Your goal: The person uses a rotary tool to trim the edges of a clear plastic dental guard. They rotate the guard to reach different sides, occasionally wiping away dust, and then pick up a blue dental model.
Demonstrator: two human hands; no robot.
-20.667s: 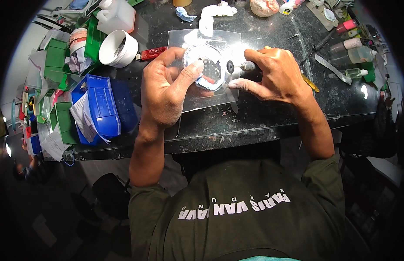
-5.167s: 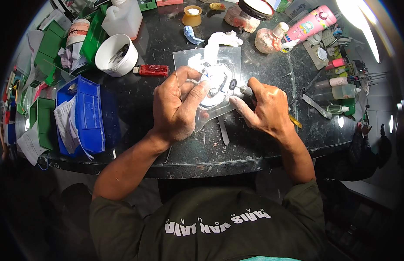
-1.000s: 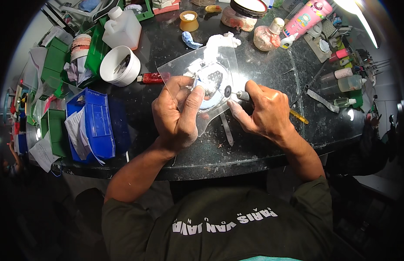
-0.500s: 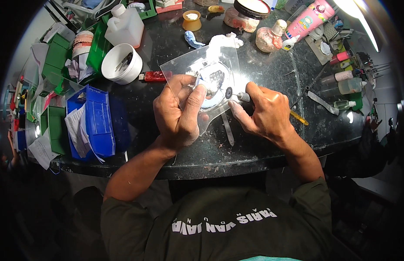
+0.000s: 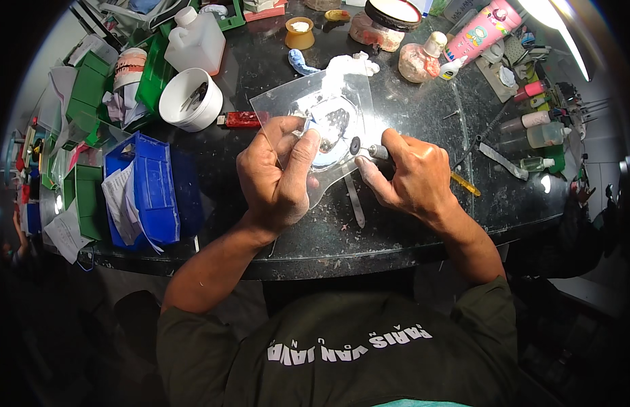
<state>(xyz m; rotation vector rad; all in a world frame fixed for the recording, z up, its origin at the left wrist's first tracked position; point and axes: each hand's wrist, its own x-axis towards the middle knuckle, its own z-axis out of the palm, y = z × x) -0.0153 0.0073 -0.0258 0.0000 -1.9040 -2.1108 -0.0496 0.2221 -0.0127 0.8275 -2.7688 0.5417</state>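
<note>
My left hand (image 5: 277, 173) pinches a clear plastic sheet (image 5: 277, 98) between thumb and fingers, holding it tilted above the dark bench. A rounded dental-arch shape (image 5: 336, 122) is moulded into the sheet, blurred by strong glare. Closed around a rotary handpiece (image 5: 378, 151) is my right hand (image 5: 416, 173), its thumb tip close to the tool's front end. A small black cutting disc (image 5: 355, 146) sits at that end, beside the right side of the moulded shape. Whether the disc touches the plastic I cannot tell.
Beneath the sheet lies a flat metal blade (image 5: 356, 203); a yellow-handled tool (image 5: 465, 184) rests right of my hand. On the left stand a white tub (image 5: 190, 102), a red box (image 5: 243, 119) and a blue bin (image 5: 146, 197). A pink bottle (image 5: 483, 30) and lamp (image 5: 559, 34) are far right.
The sheet has turned slightly in my left hand, its near edge shifting. The disc and handpiece have moved a touch to the left. Both hands keep their grips.
</note>
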